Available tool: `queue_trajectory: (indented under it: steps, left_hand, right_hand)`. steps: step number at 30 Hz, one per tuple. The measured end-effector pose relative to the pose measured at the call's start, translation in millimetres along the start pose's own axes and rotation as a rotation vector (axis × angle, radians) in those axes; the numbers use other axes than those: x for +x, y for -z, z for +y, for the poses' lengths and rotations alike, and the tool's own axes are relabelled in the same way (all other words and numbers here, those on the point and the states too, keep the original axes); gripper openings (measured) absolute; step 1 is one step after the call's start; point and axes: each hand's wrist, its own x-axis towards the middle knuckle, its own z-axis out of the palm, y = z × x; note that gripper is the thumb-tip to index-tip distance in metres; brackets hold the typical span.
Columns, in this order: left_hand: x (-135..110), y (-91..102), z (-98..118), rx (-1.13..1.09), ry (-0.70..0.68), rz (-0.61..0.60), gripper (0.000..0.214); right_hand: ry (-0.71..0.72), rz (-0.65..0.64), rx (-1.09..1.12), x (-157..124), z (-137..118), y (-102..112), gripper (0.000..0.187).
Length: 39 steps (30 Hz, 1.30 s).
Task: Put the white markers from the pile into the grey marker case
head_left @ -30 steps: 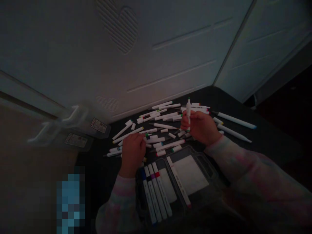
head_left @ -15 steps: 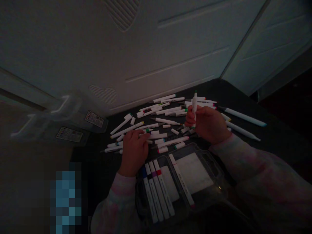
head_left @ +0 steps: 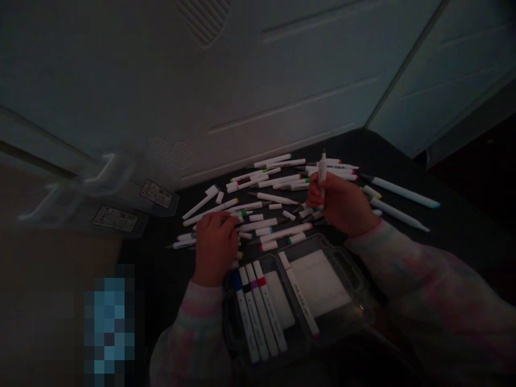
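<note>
My right hand (head_left: 341, 201) is closed round a white marker (head_left: 322, 169) and holds it upright above the pile. The marker's narrow top end has a green tip. On the left of the pile, my left hand (head_left: 215, 244) is palm down with its fingers curled together among the markers. Its fingertips are partly hidden, and I cannot make out what is in them. A green-banded marker (head_left: 243, 214) lies beside those fingers. Several loose white markers (head_left: 278, 199) and caps (head_left: 288, 215) are scattered between and beyond my hands.
In front of me a clear plastic case (head_left: 350, 317) stands open. Several markers (head_left: 258, 317) lie side by side in its left half, and a single marker (head_left: 300, 295) in its right half. Clear containers (head_left: 116, 217) stand at the left. A pale panel (head_left: 282, 75) rises behind the dark surface.
My left hand has shifted slightly left, uncovering more caps and markers to its right. My right hand still holds the marker upright in nearly the same place.
</note>
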Motion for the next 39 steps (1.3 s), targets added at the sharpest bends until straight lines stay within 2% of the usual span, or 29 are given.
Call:
queue_trajectory:
  steps: [8, 11, 15, 17, 23, 39]
  left_hand:
    - [-2, 5.5, -24, 0.055, 0.122, 0.079, 0.026]
    - [-2, 4.9, -20, 0.002, 0.046, 0.051, 0.028]
    - [-3, 2.1, -8, -0.138, -0.123, -0.085, 0.03]
    - [-4, 0.4, -3, -0.18, -0.164, -0.122, 0.031]
    - [-4, -2.6, 1, -0.2, -0.183, -0.175, 0.034]
    - [-5, -6.1, -3, -0.184, -0.178, -0.135, 0.029]
  right_hand:
    - [-0.014, 0.011, -0.063, 2, 3, 3, 0.008]
    - [-0.021, 0.018, -0.083, 2, 3, 3, 0.007]
    - [-0.02, 0.033, -0.11, 2, 3, 2, 0.007]
    - [-0.018, 0.033, -0.107, 2, 3, 3, 0.008]
    - [-0.017, 0.02, -0.076, 1, 4, 3, 0.008]
    - [-0.006, 0.043, -0.138, 2, 3, 3, 0.006]
